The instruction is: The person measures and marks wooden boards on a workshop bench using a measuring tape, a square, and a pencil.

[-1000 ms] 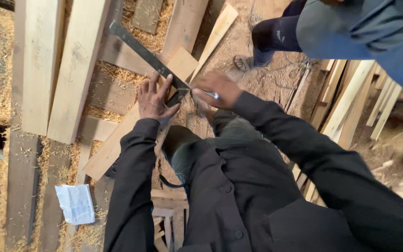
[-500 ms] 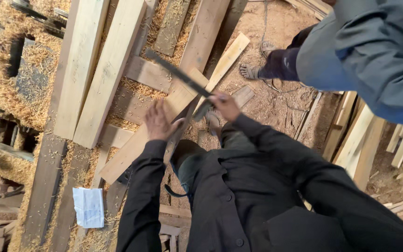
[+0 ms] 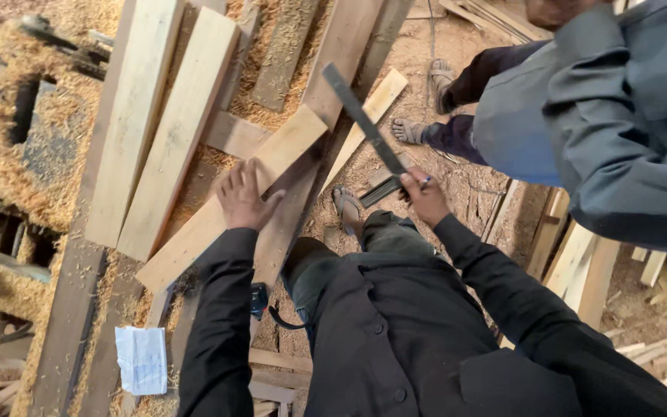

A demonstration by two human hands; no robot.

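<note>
**sawdust_sam:** Hands first, since that's what everyone asks. Left hand point(image 3: 242, 197) is flat on the pale plank point(image 3: 233, 197), fingers stretched out and close together, palm pressing down near the middle of the board. That plank lies diagonally across the other boards point(image 3: 160, 123), its upper end pointing up and to the right.

**plank_pete:** And the right one?

**sawdust_sam:** Right hand point(image 3: 424, 197) is closed around the dark metal try square point(image 3: 364, 127), gripping it at the corner where the blade meets the stock. It's lifted off the wood, out to the right of the plank, with the long blade angled up and to the left over the dirt floor. Looks like a blue pen point(image 3: 424, 183) tucked between the fingers too, though it's tiny, so I can't swear to it.

**plank_pete:** Anything else around?

**sawdust_sam:** Wood shavings point(image 3: 9, 139) heaped on the left, a crumpled white paper point(image 3: 142, 359) down by the left sleeve, and a second person in a grey-blue shirt point(image 3: 604, 116) standing at the upper right, sandalled foot point(image 3: 409, 130) on the ground. More loose timber strips point(image 3: 580, 262) stacked on the right.
</note>
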